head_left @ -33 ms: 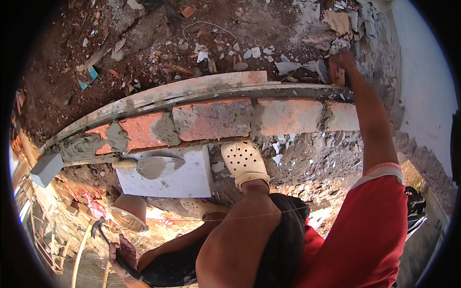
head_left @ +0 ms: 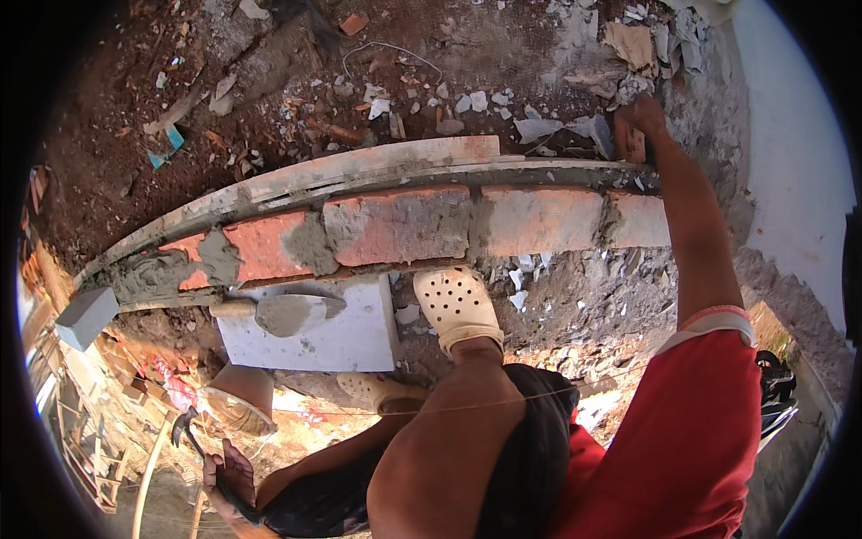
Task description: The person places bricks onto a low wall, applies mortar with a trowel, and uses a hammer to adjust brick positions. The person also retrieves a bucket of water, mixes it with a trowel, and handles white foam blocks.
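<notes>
At the lower left, my left hand (head_left: 232,476) is curled round the dark handle of a claw hammer (head_left: 185,431), whose head points up. My right arm stretches to the far right, where my right hand (head_left: 644,115) grips a reddish brick piece (head_left: 634,145) beside the end of the wooden form board (head_left: 359,165). The fingers partly hide that piece. Between board and feet runs a row of red bricks (head_left: 395,225) with grey mortar (head_left: 218,256) in the joints. A trowel (head_left: 292,313) with mortar on its blade lies on a white slab (head_left: 305,350).
My feet wear cream clogs (head_left: 456,305) close to the bricks. A grey block (head_left: 86,319) sits at the row's left end, with a bucket (head_left: 241,395) below. Rubble and white scraps (head_left: 476,99) litter the soil beyond. A white wall (head_left: 795,162) rises at right. A thin string (head_left: 503,406) crosses low.
</notes>
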Action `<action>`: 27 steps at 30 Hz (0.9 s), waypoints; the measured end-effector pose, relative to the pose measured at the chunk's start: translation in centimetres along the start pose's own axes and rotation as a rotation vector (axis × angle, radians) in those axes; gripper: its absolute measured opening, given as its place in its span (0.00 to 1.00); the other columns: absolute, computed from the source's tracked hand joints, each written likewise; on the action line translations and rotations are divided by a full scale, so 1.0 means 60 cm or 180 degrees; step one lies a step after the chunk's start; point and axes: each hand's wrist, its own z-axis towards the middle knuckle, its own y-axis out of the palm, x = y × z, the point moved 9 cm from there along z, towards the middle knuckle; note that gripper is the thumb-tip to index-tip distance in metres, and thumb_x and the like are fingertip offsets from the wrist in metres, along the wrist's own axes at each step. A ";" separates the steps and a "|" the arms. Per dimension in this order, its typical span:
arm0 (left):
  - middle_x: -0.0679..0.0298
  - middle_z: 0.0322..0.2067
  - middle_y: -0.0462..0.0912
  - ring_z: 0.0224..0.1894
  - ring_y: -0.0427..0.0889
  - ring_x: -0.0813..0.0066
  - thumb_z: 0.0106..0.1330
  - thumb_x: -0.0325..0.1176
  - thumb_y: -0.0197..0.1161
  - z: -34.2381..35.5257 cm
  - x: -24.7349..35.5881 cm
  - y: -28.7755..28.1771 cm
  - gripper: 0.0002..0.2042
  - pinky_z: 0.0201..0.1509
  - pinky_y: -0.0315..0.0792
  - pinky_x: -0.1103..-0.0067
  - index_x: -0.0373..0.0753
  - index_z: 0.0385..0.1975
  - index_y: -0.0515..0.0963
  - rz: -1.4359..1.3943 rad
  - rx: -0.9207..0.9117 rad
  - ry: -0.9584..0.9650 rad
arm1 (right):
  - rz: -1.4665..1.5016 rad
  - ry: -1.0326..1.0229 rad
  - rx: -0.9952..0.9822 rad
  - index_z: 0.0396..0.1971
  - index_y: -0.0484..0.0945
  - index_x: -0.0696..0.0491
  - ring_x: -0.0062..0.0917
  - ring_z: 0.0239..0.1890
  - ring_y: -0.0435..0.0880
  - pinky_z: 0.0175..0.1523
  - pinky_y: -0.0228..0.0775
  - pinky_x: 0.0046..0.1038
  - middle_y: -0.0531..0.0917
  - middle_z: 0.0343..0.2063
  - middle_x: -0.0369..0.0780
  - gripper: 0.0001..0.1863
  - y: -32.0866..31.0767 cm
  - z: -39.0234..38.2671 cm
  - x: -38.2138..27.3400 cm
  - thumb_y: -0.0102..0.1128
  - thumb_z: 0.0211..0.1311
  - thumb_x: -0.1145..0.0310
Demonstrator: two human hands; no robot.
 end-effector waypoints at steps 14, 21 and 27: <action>0.49 0.48 0.85 0.57 0.81 0.63 0.73 0.35 0.58 0.047 -0.003 0.004 0.12 0.60 0.75 0.70 0.33 0.34 0.83 -0.0369 -0.0227 -0.0343 | -0.0353 0.0213 0.0108 0.38 0.86 0.57 0.46 0.49 0.85 0.54 0.77 0.43 0.86 0.44 0.52 0.21 -0.011 -0.010 -0.025 0.59 0.59 0.53; 0.51 0.45 0.86 0.57 0.82 0.64 0.74 0.35 0.58 0.042 0.001 0.008 0.11 0.60 0.75 0.70 0.35 0.34 0.83 0.0143 -0.0468 -0.0171 | -0.0208 0.0433 -0.0061 0.38 0.85 0.61 0.49 0.47 0.86 0.52 0.77 0.44 0.86 0.41 0.55 0.24 -0.035 -0.018 -0.025 0.63 0.55 0.53; 0.59 0.38 0.88 0.58 0.82 0.64 0.73 0.34 0.59 0.035 -0.007 -0.017 0.11 0.58 0.77 0.70 0.35 0.33 0.83 -0.0115 0.0072 -0.0229 | -0.0316 0.0156 0.0559 0.39 0.84 0.63 0.52 0.42 0.86 0.49 0.78 0.47 0.86 0.35 0.58 0.26 -0.070 -0.030 -0.039 0.63 0.56 0.52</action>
